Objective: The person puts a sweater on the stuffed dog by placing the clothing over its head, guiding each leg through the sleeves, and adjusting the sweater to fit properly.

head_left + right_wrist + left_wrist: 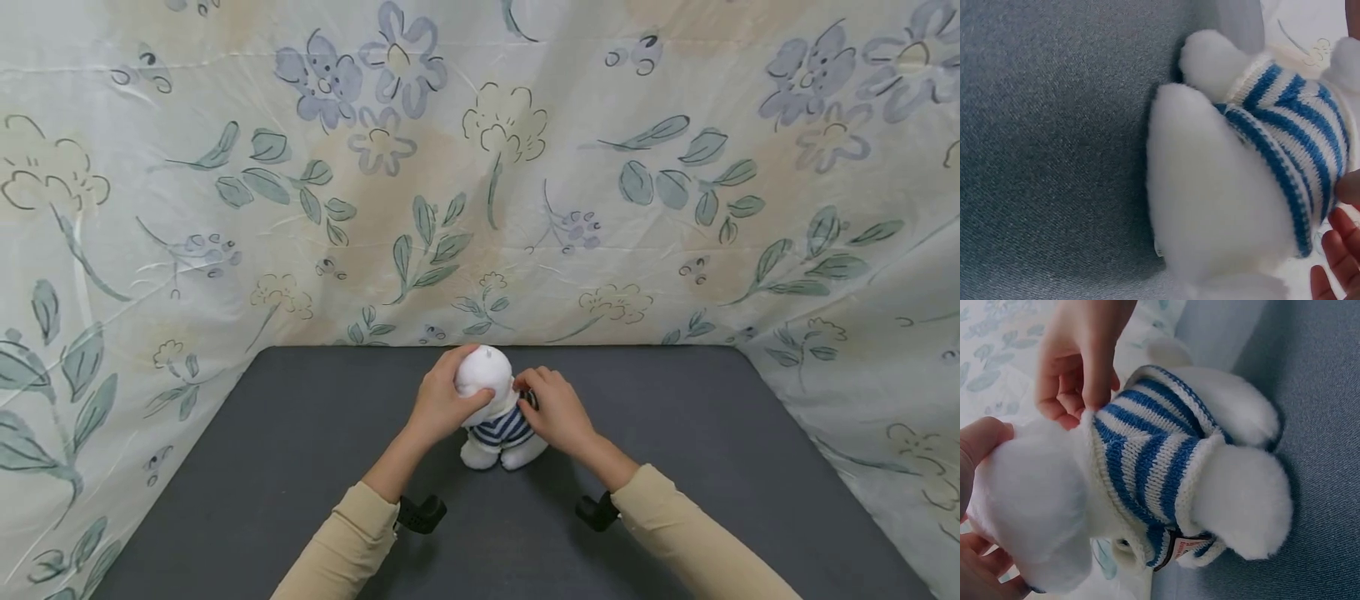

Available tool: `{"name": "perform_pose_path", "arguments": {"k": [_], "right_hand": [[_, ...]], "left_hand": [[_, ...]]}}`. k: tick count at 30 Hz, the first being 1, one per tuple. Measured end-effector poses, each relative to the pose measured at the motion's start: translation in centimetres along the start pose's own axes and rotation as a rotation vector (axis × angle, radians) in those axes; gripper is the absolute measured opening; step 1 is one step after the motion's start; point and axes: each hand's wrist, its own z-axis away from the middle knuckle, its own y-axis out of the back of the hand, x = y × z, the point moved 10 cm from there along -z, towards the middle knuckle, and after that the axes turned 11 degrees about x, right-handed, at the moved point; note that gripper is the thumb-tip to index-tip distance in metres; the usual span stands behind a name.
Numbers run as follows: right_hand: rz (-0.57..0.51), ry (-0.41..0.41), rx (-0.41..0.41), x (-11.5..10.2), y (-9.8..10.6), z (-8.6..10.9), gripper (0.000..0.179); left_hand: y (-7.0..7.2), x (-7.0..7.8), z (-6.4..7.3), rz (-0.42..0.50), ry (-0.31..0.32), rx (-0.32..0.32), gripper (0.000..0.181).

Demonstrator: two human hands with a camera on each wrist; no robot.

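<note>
A white plush toy (486, 367) in a blue-and-white striped knitted sweater (501, 427) is on the dark table, its round white feet towards the camera. My left hand (442, 398) grips its head, thumb across one side and fingers round the other. At the sweater's edge near the neck, my right hand (557, 407) pinches the knit between thumb and fingers. The left wrist view shows the white plush head (1035, 494) between the left fingers and a small woven label (1185, 547) on the sweater. White plush fur (1210, 187) bulges below the hem in the right wrist view.
The dark grey table (300, 467) spreads out around the toy. A floral-patterned cloth (480, 208) hangs behind it and along both sides. Black wrist cameras (422, 514) are strapped to both wrists, close above the table.
</note>
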Motion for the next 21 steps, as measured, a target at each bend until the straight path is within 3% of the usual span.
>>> {"name": "perform_pose_path", "arguments": {"k": [13,17,21], "right_hand": [[0.033,0.197,0.154,-0.9,0.5,-0.1,0.010],[0.044,0.190,0.151,-1.1,0.6,-0.6,0.007],[0.023,0.130,0.114,-1.2,0.2,-1.1,0.007]], "left_hand": [[-0.2,0.0,0.1,-0.002,0.008,-0.008,0.061],[-0.3,-0.1,0.0,-0.009,0.004,-0.010,0.061],[-0.2,0.0,0.0,-0.010,-0.003,-0.004,0.060]]}}
